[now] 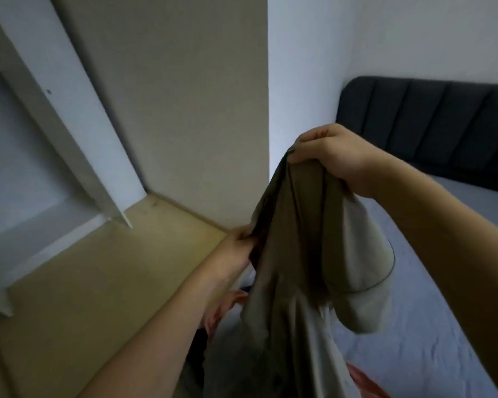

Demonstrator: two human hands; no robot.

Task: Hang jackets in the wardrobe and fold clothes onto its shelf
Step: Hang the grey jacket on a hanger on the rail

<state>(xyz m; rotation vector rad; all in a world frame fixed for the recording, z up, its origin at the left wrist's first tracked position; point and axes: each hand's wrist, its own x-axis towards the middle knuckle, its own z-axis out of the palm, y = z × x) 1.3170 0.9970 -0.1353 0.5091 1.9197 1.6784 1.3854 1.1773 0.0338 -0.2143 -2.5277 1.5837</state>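
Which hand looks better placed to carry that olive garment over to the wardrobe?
Probably the left. The left hand grips the olive garment on the side nearer the open wardrobe; the right hand holds its top, over by the bed.

Two bare hands show, the left hand (237,242) and the right hand (325,150). Between them hangs one olive-green, thin-fabric garment (293,239). One white open-fronted wardrobe (69,133) stands to the left, and one bed with a dark padded headboard (431,124) lies to the right.
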